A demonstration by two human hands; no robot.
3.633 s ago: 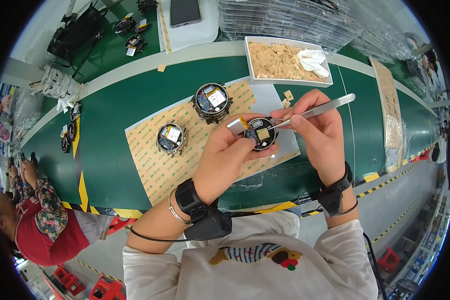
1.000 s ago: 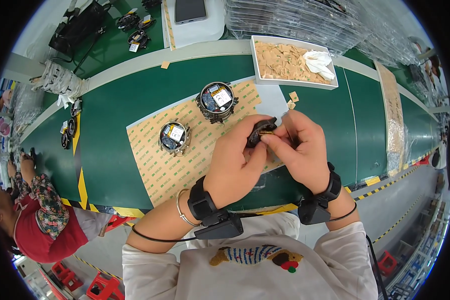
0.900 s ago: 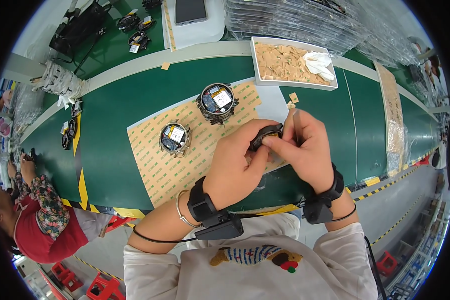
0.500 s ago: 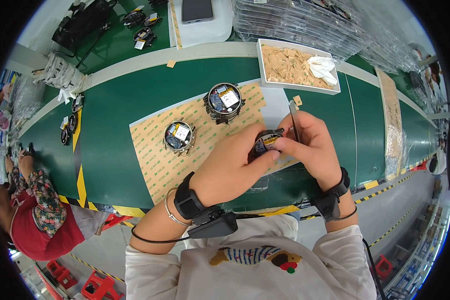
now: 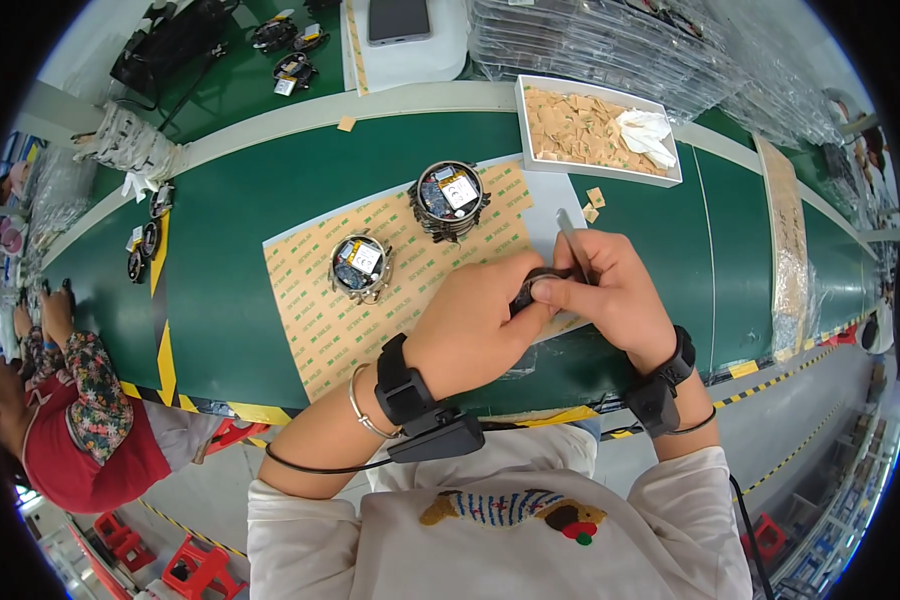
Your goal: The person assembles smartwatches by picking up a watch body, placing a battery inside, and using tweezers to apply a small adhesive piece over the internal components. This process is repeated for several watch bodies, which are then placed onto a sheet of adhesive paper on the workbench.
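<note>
Above the near edge of the green bench, my left hand (image 5: 478, 312) grips a round watch case (image 5: 523, 292), its face now mostly hidden by my fingers. My right hand (image 5: 622, 298) meets it there, thumb against the case. Between the right fingers is a thin metal tool like tweezers (image 5: 573, 243), pointing up and away from me. Left of my hands, a stack of round watch cases (image 5: 450, 205) with exposed circuit boards and white labels stands on a patterned tan adhesive sheet (image 5: 310, 330). Another small stack of open watch cases (image 5: 359, 268) is nearer.
A white box (image 5: 602, 172) of tan pieces and a crumpled white tissue sits beyond my right hand. Small tan squares (image 5: 594, 198) lie near the tool. More watch cases (image 5: 150, 238) rest by striped tape at left. Clear plastic trays (image 5: 590, 50) fill the back; a co-worker (image 5: 90, 430) sits at left.
The watch case has been tilted between my hands, so its circuit board no longer shows. The metal tool now leans further left, and my right thumb has shifted left onto the case.
</note>
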